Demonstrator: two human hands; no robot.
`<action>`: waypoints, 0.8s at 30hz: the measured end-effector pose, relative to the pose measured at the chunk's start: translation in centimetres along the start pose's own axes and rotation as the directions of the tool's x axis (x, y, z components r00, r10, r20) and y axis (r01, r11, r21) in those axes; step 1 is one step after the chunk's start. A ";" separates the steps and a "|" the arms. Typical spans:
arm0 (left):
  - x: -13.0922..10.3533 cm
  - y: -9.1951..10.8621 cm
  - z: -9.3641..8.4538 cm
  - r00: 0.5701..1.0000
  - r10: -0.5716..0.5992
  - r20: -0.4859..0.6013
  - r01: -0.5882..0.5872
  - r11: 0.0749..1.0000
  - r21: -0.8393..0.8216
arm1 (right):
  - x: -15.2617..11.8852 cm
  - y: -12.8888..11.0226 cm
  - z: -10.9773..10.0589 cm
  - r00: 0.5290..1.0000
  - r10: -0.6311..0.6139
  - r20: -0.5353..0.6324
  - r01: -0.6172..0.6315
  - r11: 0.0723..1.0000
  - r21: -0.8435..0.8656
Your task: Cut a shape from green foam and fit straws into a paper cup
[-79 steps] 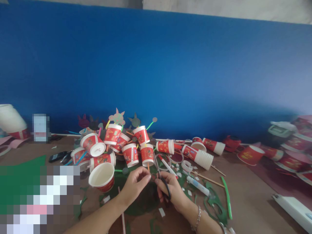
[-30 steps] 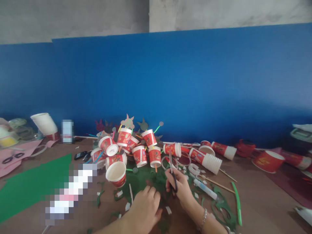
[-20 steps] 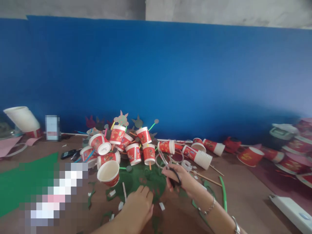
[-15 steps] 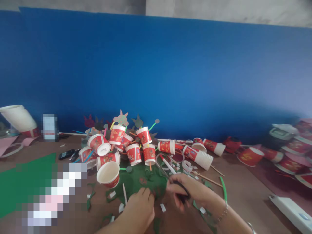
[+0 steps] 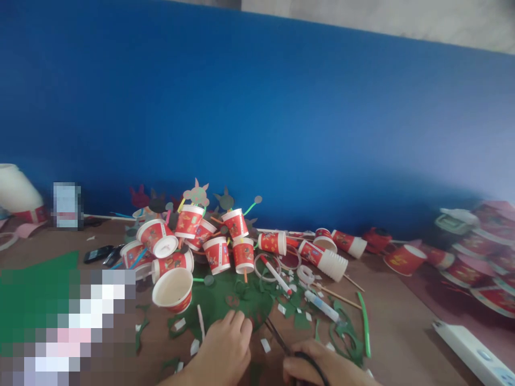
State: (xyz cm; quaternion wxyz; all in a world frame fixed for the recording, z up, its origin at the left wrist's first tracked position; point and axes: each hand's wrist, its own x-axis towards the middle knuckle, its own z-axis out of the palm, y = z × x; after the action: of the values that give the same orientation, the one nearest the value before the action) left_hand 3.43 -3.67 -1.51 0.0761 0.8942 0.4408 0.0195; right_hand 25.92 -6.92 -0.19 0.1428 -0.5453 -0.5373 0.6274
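Note:
My right hand (image 5: 311, 362) is closed round the black handles of a pair of scissors (image 5: 278, 336), at the bottom of the view. Their blades point up and to the left, with the tips by the edge of a green paper sheet (image 5: 251, 300). Just left of the tips, my left hand (image 5: 225, 340) lies low with its fingers curled together. Its fingertips are hidden, so what they grip does not show. Around both hands are green paper offcuts (image 5: 348, 338) and small white paper bits (image 5: 265, 345). A capped clear tube (image 5: 322, 306) lies beyond my right hand.
Red paper cups (image 5: 217, 255), some with paper animal figures and straws, crowd the table's back. A stack of cups (image 5: 322, 260), a tape roll (image 5: 306, 274) and a red-ended marker (image 5: 277, 274) lie nearby. A white power strip (image 5: 470, 351) sits at right, a large green sheet (image 5: 36, 289) at left.
My right hand has come down and towards me with the scissors, uncovering the clear tube and marker. My left hand stays almost in place. The view has shifted slightly.

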 end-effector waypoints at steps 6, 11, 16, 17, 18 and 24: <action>-0.1 0.0 -0.7 0.999 0.010 0.037 -0.010 1.000 -0.001 | 2.3 -0.1 2.0 0.997 -0.051 -0.052 0.057 0.992 0.115; 0.0 -0.1 -0.9 0.998 0.014 0.064 -0.013 1.000 -0.014 | 2.7 -0.6 2.7 0.998 0.022 -0.063 -0.014 0.992 0.126; -0.1 0.0 -1.0 0.998 0.014 0.066 -0.014 1.000 -0.001 | 2.8 -1.4 3.6 0.994 0.041 -0.105 -0.032 0.995 0.091; -0.1 0.1 -1.0 0.998 0.015 0.065 -0.015 1.000 0.002 | 2.8 -1.4 3.8 0.994 0.029 -0.109 -0.019 0.996 0.092; -0.1 0.1 -1.1 0.998 0.017 0.066 -0.017 1.000 0.006 | 2.8 -1.4 3.9 0.994 0.021 -0.111 -0.010 0.995 0.095; -0.2 0.2 -1.1 0.997 0.039 0.071 -0.041 0.999 0.030 | 2.7 -1.7 4.0 0.994 0.015 -0.111 -0.001 0.991 0.133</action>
State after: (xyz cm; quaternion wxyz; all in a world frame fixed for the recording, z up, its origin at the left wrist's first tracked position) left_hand 3.36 -3.77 -0.40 0.0772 0.9040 0.4201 -0.0176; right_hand 20.88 -6.30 -0.85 0.2061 -0.5712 -0.4835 0.6305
